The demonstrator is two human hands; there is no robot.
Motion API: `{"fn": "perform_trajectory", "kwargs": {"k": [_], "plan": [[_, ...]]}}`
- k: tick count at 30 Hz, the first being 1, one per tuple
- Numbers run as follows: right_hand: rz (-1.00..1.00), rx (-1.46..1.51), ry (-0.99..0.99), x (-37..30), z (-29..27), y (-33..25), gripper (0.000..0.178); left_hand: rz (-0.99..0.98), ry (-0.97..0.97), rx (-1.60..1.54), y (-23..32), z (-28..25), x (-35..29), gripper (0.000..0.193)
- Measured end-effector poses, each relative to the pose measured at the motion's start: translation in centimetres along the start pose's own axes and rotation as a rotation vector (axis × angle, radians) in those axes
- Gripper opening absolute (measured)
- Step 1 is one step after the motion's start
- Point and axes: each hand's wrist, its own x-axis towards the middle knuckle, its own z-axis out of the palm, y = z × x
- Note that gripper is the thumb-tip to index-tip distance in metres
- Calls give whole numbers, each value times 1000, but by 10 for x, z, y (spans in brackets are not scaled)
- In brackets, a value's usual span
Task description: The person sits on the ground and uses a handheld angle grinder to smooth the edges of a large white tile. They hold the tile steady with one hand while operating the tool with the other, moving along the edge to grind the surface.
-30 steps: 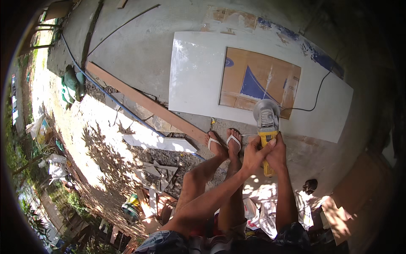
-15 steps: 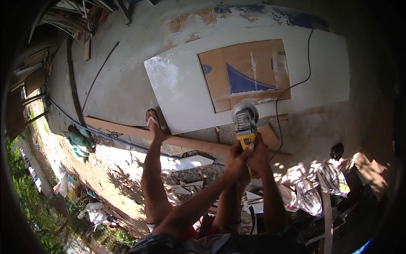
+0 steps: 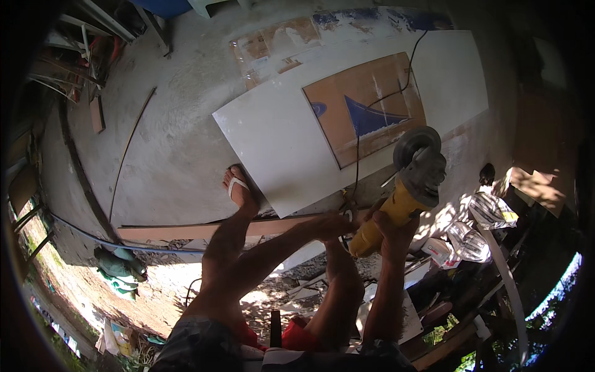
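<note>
A yellow angle grinder [image 3: 389,214] with a grey head and a round dark disc [image 3: 414,146] is raised at a tilt between my hands. My right hand [image 3: 396,234] is closed round its body. My left hand [image 3: 338,227] is closed against the grinder's other side, its fingers partly hidden behind the yellow casing. The black cord [image 3: 357,164] runs from near my left hand across the white panel [image 3: 266,146]. That panel lies flat on the concrete, with a rectangular opening showing brown and blue cardboard [image 3: 375,121] beneath. The disc is held above the panel's near edge.
A long brown board [image 3: 170,232] lies along the concrete's edge, beside my sandalled left foot [image 3: 237,185]. Blue hose [image 3: 83,230] runs past it. Rubble and board scraps lie around my legs. Plastic bags [image 3: 468,242] and a dark jumble of wood are at right.
The grinder has come up and to the right, its disc turning away from the panel's opening. My left hand has shifted along its body, and the cord has swung left. My view has tilted.
</note>
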Motion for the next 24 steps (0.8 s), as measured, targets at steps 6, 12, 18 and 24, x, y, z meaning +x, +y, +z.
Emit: {"fn": "perform_trajectory", "kwargs": {"k": [6,12,18,24], "plan": [[-2,123,298,-14,-9,28,40,-237,-85,1205,-54,-143,-97,65],[185,137,370,6,-77,191,42,-399,-172,1360,-127,-155,-55,39],[289,50,295,23,-88,304,49,-670,423,1280,-198,-110,30,31],[353,-46,213,27,-94,328,58,-248,670,-5,-177,39,95,35]]}}
